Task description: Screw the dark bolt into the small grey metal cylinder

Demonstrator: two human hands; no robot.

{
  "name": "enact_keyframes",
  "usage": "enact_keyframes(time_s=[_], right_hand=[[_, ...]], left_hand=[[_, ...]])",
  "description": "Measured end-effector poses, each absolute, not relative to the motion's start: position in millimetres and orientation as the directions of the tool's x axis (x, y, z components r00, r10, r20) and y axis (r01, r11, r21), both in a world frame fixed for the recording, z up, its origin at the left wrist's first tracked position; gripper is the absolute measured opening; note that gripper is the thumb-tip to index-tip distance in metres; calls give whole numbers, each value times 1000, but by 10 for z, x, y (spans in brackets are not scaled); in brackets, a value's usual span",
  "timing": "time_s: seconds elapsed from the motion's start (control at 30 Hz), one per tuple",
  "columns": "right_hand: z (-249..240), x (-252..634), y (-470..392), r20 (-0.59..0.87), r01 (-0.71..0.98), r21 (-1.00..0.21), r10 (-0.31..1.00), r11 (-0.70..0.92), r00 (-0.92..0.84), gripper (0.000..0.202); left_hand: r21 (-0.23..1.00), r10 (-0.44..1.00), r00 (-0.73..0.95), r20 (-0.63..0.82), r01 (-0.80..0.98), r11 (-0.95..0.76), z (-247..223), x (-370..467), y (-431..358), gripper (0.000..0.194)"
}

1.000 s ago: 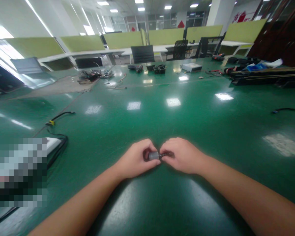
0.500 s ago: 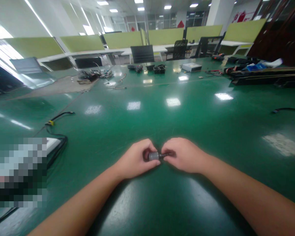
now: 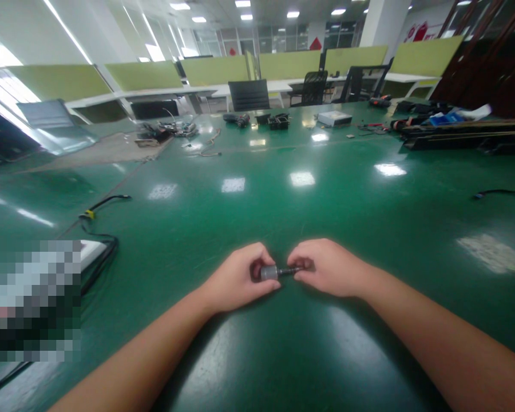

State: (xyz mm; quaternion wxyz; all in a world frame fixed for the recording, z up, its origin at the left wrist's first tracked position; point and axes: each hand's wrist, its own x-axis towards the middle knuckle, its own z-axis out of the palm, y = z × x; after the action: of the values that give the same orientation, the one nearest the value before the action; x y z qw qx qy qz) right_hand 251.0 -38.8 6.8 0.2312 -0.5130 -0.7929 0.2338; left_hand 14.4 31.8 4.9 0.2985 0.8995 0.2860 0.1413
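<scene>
My left hand is closed around a small grey cylinder, with thumb and forefinger curled about it. From the cylinder's right end a thin dark rod sticks out towards my right hand. The fingers of that hand are pinched on the rod's far end, so its tip is hidden. The piece lies roughly level, low over the green tabletop. Its exact kind is not clear at this size.
To the left lie a blurred-out white and black object and a black cable. Another cable runs in from the right. Farther back are tangled wires, a white box and long black rails.
My right hand has shifted slightly right along the rod, baring more of it beside the cylinder. My left hand has stayed in place.
</scene>
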Motion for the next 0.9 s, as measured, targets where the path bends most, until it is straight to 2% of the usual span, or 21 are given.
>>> enact_keyframes(time_s=[0.27,0.9], right_hand=[[123,2564,-405,76,725,-604,930,329,-359,12],[168,2802,-402,15,779,-562,946,276,-325,15]], left_hand=[[620,587,804,93,415,-666,46,139,324,24],[622,594,802,67,431,-653,62,143,315,26]])
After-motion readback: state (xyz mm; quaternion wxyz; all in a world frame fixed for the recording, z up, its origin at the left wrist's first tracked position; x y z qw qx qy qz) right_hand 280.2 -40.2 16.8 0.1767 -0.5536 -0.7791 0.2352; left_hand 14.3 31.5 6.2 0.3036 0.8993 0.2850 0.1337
